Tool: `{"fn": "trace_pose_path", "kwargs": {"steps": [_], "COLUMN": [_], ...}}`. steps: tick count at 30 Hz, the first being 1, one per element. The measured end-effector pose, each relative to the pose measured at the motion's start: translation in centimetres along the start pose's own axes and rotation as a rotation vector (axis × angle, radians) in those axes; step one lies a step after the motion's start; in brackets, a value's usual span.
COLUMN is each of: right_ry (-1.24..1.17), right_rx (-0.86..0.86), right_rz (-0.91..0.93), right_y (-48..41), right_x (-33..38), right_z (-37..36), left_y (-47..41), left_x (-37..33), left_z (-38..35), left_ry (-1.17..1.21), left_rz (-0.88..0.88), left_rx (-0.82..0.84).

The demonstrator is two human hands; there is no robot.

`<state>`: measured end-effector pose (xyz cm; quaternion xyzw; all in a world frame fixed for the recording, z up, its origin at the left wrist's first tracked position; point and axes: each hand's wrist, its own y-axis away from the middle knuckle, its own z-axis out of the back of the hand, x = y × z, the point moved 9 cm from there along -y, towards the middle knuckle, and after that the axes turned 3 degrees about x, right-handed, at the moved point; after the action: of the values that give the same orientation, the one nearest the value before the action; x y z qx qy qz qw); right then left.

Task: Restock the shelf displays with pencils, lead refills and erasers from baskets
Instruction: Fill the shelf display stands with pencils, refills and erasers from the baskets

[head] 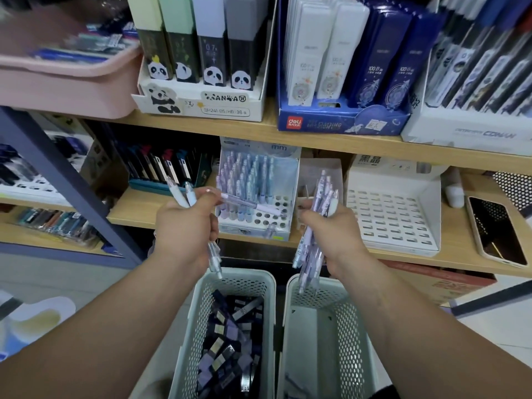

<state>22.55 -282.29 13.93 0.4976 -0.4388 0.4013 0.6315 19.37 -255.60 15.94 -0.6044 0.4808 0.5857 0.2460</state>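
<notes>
My left hand (pixel 188 226) grips a few mechanical pencils and pinches one lilac pencil (pixel 250 205) that points right toward the pencil display stand (pixel 256 194). My right hand (pixel 328 234) holds a bunch of lilac pencils (pixel 315 226) upright beside the stand. The stand holds several pencils in its back rows; its front holes stand bare. Below the hands sit two pale perforated baskets: the left basket (pixel 198 318) holds several dark lead refill packs (pixel 230 341), the right basket (pixel 352 332) looks almost bare inside.
A white slotted display tray (pixel 394 214) stands right of the stand, with a phone (pixel 496 234) lying further right. The upper shelf (pixel 316 136) carries panda lead boxes (pixel 198 61), blue Deli boxes (pixel 345 122) and a pink bin (pixel 66 82).
</notes>
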Motion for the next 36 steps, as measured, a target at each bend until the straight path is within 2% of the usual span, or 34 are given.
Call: {"fn": "trace_pose_path", "kwargs": {"steps": [4,10,16,22,36], "right_ry": [0.066,0.218,0.345,0.345,0.305], "right_rx": [-0.071,-0.164,-0.242,-0.209,-0.104], "right_rz": [0.062,0.025,0.024,0.017,0.016], "right_y": [-1.6,-2.6,-2.7,-1.4,0.6], "right_x": [0.1,-0.7,-0.6,-0.9,-2.2], "right_z": [-0.8,-1.8,-1.6,-2.8,-3.4], "left_y": [-0.5,-0.3,0.0,1.0,2.4], "left_x": [-0.2,-0.5,-2.2,-3.9,-3.9], "left_z": [0.9,0.7,0.3,-0.2,-3.4], "left_ry": [-0.035,-0.054,-0.142,-0.195,-0.478], "left_rz": [-0.020,-0.043,-0.168,-0.274,-0.352], "left_rx": [-0.031,-0.015,0.040,0.057,0.052]}}
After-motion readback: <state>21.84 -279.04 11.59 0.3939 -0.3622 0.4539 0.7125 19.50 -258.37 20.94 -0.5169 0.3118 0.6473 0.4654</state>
